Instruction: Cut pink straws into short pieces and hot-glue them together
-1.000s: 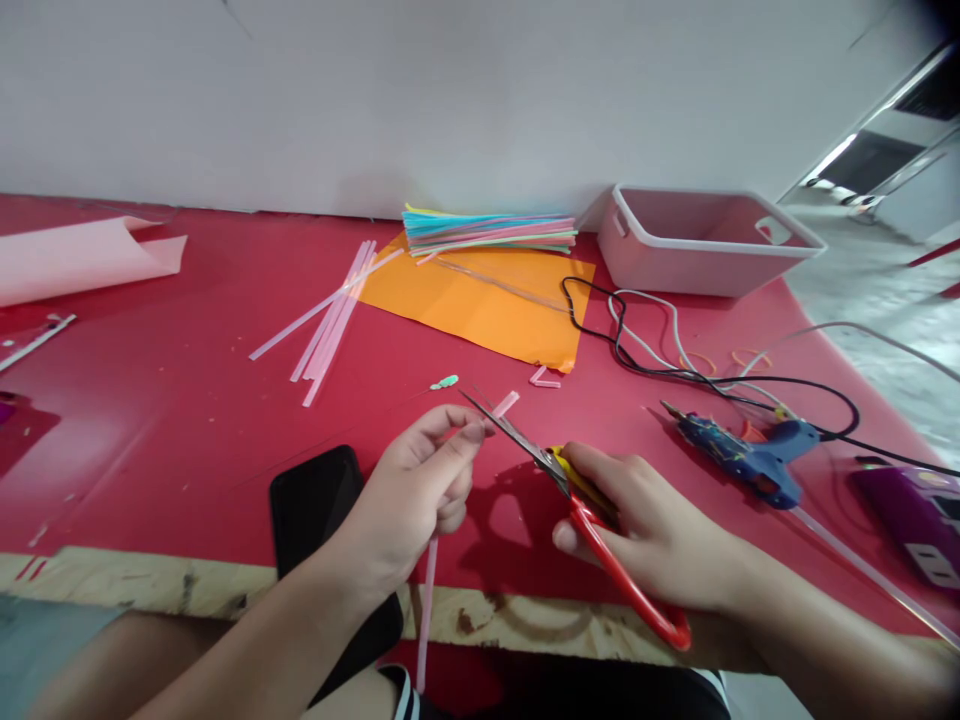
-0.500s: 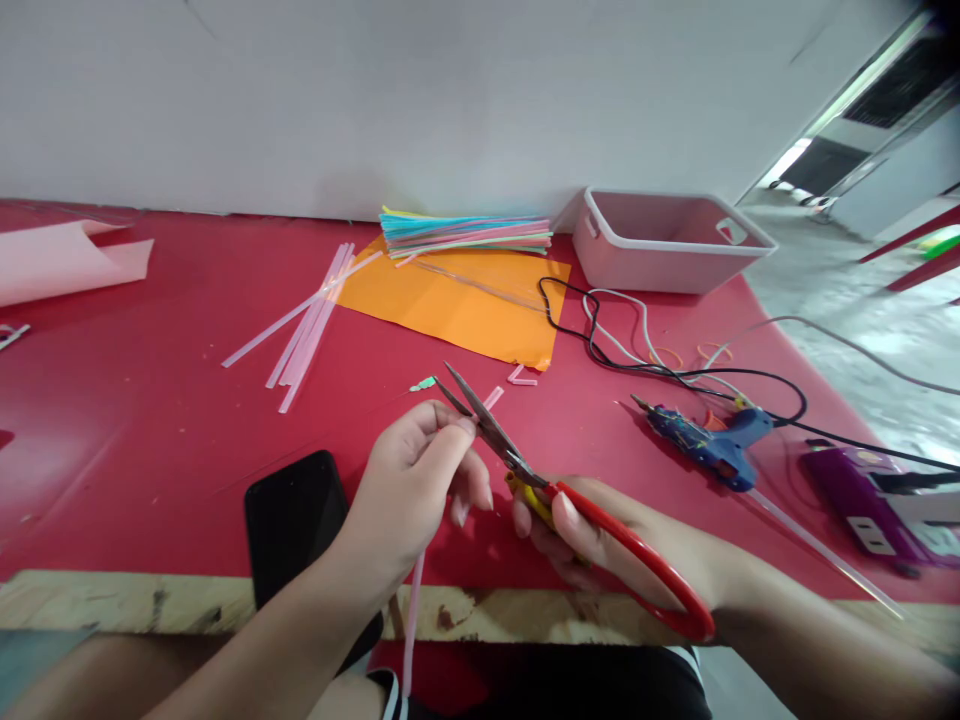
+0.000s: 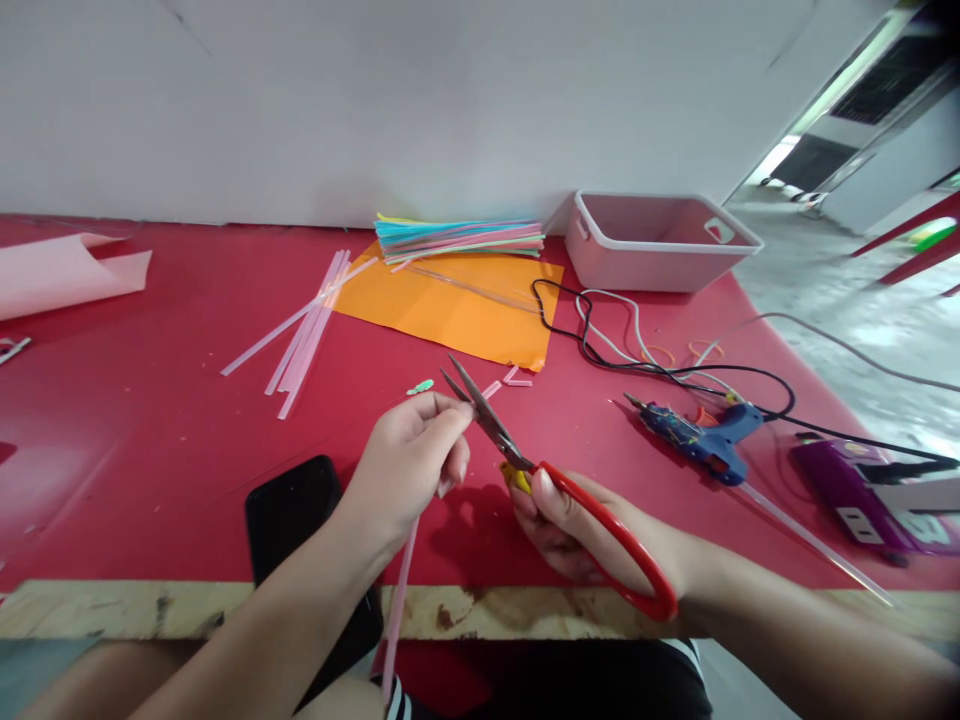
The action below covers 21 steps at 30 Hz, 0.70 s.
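My left hand (image 3: 420,445) is closed on a pink straw (image 3: 399,600), whose long end hangs below the palm past the table edge. Red-handled scissors (image 3: 615,540) are gripped in my right hand (image 3: 562,525). Their blades are slightly apart, with the tips beside my left thumb and fingertips; the straw's end there is mostly hidden by the fingers. A small yellow piece (image 3: 517,478) shows by the right fingers below the scissor pivot; I cannot tell what it is. Short cut pink straw pieces (image 3: 516,380) lie on the table just beyond the blades.
Several pink straws (image 3: 311,325) lie at left of an orange sheet (image 3: 450,310), with a bundle of coloured straws (image 3: 459,240) behind. A pink bin (image 3: 660,255), cables, a blue glue gun (image 3: 701,440) and a purple power strip (image 3: 862,490) stand right. A black phone (image 3: 289,510) lies near the front edge.
The scissors and my right hand have shifted slightly left. My left hand still pinches the straw, its fingers curled in more. The view has turned a little.
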Tool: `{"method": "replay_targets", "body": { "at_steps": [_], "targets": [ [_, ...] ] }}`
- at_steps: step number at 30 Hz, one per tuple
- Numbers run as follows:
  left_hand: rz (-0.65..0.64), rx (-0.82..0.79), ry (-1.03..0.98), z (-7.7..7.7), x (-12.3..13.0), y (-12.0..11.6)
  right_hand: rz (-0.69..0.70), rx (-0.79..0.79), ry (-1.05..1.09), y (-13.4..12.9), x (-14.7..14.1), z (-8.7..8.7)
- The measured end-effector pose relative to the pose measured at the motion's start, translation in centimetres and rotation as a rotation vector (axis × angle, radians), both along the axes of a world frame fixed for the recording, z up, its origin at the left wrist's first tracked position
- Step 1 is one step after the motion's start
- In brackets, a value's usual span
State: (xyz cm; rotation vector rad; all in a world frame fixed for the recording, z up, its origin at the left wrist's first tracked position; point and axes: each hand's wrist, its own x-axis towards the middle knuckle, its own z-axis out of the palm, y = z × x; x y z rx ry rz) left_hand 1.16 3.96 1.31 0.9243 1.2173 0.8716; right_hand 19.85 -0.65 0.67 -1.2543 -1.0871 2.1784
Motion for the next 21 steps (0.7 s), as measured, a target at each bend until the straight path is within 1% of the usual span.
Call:
{"method": "replay_targets", "body": {
  "at_steps": [3,7,10,13,16,18,21],
  "targets": [
    [-0.028,-0.018,-0.019,-0.3,0.2,0.5,-0.020,-0.106,0.001,0.6,0.0,-0.7],
    [-0.072,-0.072,-0.021,-0.6,0.0,1.4,0.028,-0.245,0.076,1.2,0.0,-1.7],
    [-0.119,-0.132,-0.030,-0.9,-0.5,1.9,0.043,-0.330,0.109,1.5,-0.2,-1.6],
    [-0.139,-0.173,-0.045,-1.0,-1.0,2.2,-0.022,-0.411,0.081,1.5,-0.6,-1.2],
    [-0.130,-0.191,-0.048,-1.1,-1.2,2.3,-0.109,-0.444,0.053,1.6,-0.9,-0.9],
    [-0.121,-0.202,-0.046,-1.1,-1.2,2.3,-0.146,-0.453,0.065,1.6,-0.9,-1.2],
    [-0.099,-0.206,-0.053,-1.0,-1.1,2.3,-0.113,-0.449,0.216,2.0,-0.3,-1.8]
  ]
}}
